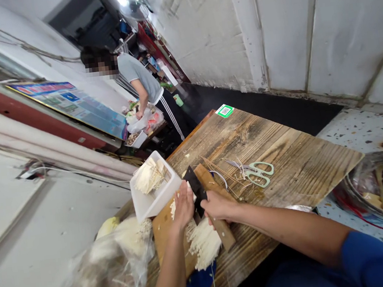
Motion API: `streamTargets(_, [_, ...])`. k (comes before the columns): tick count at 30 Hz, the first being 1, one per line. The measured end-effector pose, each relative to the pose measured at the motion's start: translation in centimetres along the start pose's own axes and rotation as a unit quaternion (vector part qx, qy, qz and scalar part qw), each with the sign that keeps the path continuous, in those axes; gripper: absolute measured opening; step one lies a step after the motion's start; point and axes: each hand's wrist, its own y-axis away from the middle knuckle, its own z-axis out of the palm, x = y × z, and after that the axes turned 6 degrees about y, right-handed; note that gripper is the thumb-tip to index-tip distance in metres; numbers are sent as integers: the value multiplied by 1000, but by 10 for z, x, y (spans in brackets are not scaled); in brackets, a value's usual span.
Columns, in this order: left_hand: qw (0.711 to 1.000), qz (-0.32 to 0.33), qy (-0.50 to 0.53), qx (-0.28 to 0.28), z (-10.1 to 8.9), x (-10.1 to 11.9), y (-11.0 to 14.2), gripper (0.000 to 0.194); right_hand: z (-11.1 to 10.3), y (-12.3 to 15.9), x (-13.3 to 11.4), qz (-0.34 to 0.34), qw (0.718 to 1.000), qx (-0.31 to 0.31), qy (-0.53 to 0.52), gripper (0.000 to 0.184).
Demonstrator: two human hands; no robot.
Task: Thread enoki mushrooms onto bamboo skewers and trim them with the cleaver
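My right hand [217, 208] is closed around the handle of a dark cleaver [195, 188], whose blade stands over a wooden cutting board [163, 229]. Beside the blade, my left hand [184, 205] lies flat with fingers stretched out, pressing on a bundle of white enoki mushrooms [204, 242] on the board. Cut mushroom pieces [173, 207] lie under and beside the left hand.
A white square tray [150, 204] holds more enoki. A plastic bag of mushrooms [114, 258] lies at the left. Pale green scissors [257, 173] and thin skewers [220, 173] lie on the wooden table [282, 151]. A metal bowl [379, 186] stands at right. Another person [143, 82] works far behind.
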Motion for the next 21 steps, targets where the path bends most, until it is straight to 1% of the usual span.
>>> streamTargets(2, [1000,-1,12,6,-5,4,0,62,5,7,-7,-22,999,16,37,8])
streamTargets(4, [999,6,37,27,-12,9,1,63,10,16,-16,-44,995,33,80,7])
streamTargets(8, [993,24,74,90,-32,17,9,61,21,34,-39,-82,984,59,148,23])
streamTargets(10, [991,27,74,111,-44,19,13,61,29,41,-49,-98,978,67,172,26])
streamTargets(15, [987,52,47,145,-80,21,26,66,52,55,-61,-167,954,91,232,25])
streamTargets(18, [983,79,1,168,-106,23,39,68,68,64,-66,-203,945,103,237,29])
streamTargets(21, [978,91,-45,180,-133,29,56,65,82,75,-73,-232,942,94,225,32])
